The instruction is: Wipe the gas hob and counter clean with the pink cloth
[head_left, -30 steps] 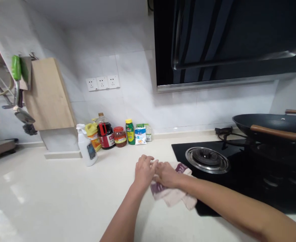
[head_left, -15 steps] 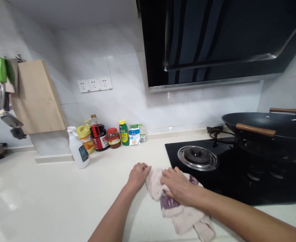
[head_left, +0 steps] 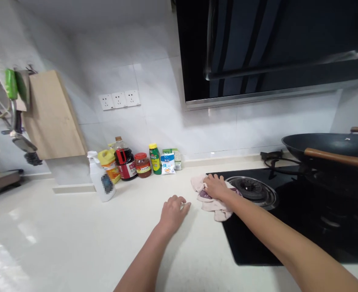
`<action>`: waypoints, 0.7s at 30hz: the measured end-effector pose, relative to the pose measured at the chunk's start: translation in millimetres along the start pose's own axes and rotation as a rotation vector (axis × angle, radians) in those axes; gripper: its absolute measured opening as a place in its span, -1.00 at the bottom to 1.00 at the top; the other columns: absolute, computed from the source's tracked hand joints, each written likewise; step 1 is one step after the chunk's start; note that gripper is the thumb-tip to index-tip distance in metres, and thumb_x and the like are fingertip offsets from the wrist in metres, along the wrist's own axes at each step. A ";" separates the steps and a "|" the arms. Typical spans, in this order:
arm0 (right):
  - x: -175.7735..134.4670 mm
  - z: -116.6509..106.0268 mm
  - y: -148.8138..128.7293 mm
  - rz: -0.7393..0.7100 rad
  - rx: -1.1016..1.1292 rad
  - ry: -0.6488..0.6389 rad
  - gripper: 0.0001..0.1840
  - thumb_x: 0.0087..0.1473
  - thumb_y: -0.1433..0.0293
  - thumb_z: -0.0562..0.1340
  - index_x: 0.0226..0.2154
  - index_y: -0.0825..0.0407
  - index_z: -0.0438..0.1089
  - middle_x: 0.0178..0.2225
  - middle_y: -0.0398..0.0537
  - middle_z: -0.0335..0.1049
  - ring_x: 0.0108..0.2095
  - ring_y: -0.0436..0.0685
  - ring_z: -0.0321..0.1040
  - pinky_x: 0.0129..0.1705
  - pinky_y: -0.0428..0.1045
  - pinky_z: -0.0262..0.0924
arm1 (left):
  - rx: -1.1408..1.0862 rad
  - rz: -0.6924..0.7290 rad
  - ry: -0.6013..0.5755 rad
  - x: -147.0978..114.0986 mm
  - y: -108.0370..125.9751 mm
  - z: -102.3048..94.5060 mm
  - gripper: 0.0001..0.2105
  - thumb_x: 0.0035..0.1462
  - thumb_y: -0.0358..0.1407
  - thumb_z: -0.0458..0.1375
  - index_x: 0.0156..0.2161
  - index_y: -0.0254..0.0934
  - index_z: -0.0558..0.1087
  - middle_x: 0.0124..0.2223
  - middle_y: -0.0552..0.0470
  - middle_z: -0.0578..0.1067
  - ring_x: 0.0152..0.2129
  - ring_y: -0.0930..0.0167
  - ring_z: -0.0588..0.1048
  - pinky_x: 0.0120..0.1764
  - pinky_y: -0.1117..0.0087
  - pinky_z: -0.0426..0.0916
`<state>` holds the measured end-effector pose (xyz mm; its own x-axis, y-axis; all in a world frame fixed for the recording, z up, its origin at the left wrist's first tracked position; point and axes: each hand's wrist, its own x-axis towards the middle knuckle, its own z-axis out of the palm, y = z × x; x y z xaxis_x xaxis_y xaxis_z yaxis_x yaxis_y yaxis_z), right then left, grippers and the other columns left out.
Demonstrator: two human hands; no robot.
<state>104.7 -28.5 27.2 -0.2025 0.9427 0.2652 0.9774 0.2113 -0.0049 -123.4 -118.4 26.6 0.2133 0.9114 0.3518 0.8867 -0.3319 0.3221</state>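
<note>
Glossy, grey-veined white wall tiles [head_left: 163, 97] rise behind a smooth white table [head_left: 60, 243] and its low pale ledge [head_left: 203, 162]. Three square white plastic sockets [head_left: 119, 100] line the tiles. A black, silver-edged range hood [head_left: 264, 40] hangs above a shiny black cooktop [head_left: 313, 202]. Light glares off the table at far left.

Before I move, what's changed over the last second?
The right hand has slid the cloth back toward the wall; the left hand is now apart from both. The spray bottle and wok stayed put.
</note>
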 end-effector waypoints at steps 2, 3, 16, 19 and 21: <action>7.4 -0.1 0.9 -0.006 0.007 -0.018 -0.59 0.22 0.32 0.09 0.08 0.03 0.36 0.12 0.22 0.25 0.10 0.40 0.14 0.08 0.28 -0.06 | 0.027 0.001 0.005 1.1 -0.5 1.4 -0.78 0.31 -0.18 0.09 -0.14 -0.21 0.54 -0.09 -0.09 0.54 -0.08 0.23 0.48 -0.04 0.26 0.26; 7.5 -1.1 0.9 -0.018 0.009 -0.025 -0.59 0.22 0.32 0.09 0.08 0.03 0.36 0.13 0.22 0.24 0.10 0.39 0.14 0.08 0.28 -0.06 | 0.038 0.004 0.006 1.7 -0.9 2.3 -0.78 0.31 -0.19 0.09 -0.14 -0.22 0.53 -0.09 -0.09 0.54 -0.07 0.23 0.48 -0.04 0.25 0.26; -198.5 -49.7 -1.7 -0.444 0.291 -0.046 -0.83 0.14 0.35 0.19 -0.17 -0.07 0.32 0.10 -0.04 0.26 -0.01 0.23 0.15 0.09 0.18 -0.01 | -0.002 0.037 -0.028 -0.9 6.5 2.1 -0.75 0.32 -0.16 0.05 -0.21 -0.21 0.54 -0.14 -0.08 0.55 -0.14 0.26 0.49 -0.11 0.31 0.28; -215.8 -55.0 16.2 -0.411 0.337 -0.038 -0.87 0.17 0.38 0.16 -0.17 -0.08 0.31 0.12 -0.07 0.26 0.03 0.22 0.14 0.13 0.18 -0.03 | -0.012 0.046 -0.046 -3.4 9.2 4.1 -0.75 0.30 -0.15 0.07 -0.23 -0.21 0.55 -0.16 -0.08 0.56 -0.12 0.23 0.48 -0.11 0.30 0.28; -209.3 -53.1 34.4 -0.356 0.297 -0.006 -0.87 0.19 0.40 0.14 -0.18 -0.06 0.32 0.09 -0.03 0.29 0.03 0.23 0.15 0.10 0.17 0.00 | -0.017 0.048 -0.052 -4.6 9.7 3.8 -0.74 0.30 -0.14 0.06 -0.23 -0.21 0.54 -0.16 -0.09 0.56 -0.12 0.22 0.48 -0.11 0.30 0.28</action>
<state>183.9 -232.2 22.8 -0.5237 0.7991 0.2953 0.7873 0.5864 -0.1907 -114.2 -124.9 24.8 0.2769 0.9057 0.3211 0.8681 -0.3790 0.3206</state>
